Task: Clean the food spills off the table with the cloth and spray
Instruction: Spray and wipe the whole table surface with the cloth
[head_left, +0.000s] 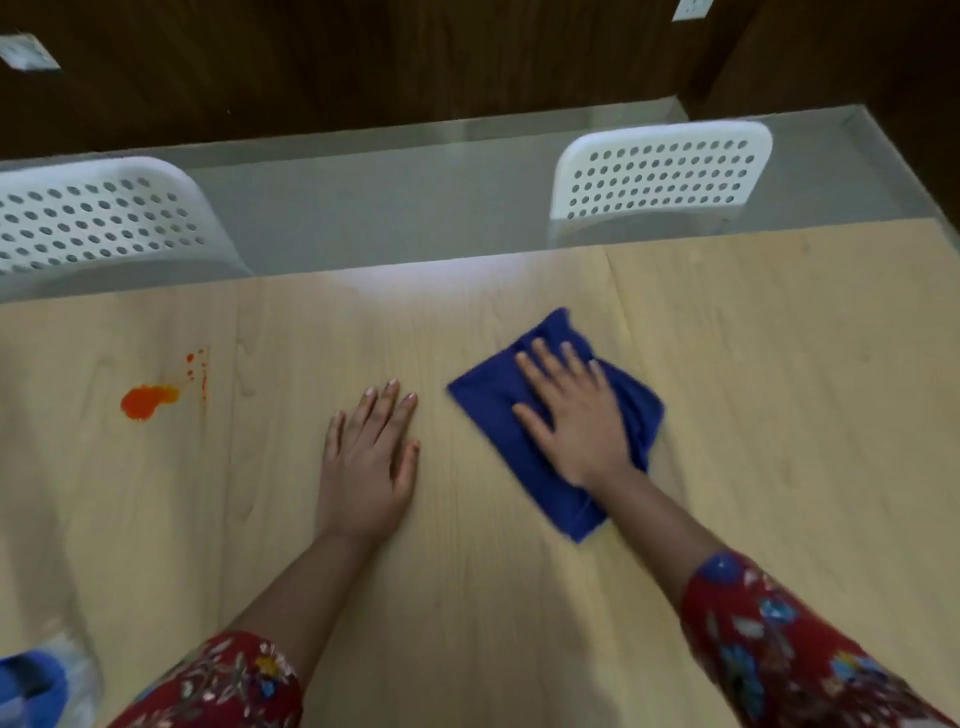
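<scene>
A folded dark blue cloth (491, 402) lies flat on the light wooden table (779, 389), right of centre. My right hand (574, 415) presses down on the cloth with fingers spread. My left hand (371, 457) rests palm-down on the bare table, a little to the left of the cloth, holding nothing. An orange-red food spill (145, 401) with small splatters above it sits at the left of the table, well away from both hands. At the bottom left corner a blue-topped, blurred object (31, 680), possibly the spray bottle, is partly cut off.
Two white perforated chairs stand beyond the table's far edge, one at the left (98, 218) and one at the right (660, 171). Grey floor and a dark wooden wall lie behind them.
</scene>
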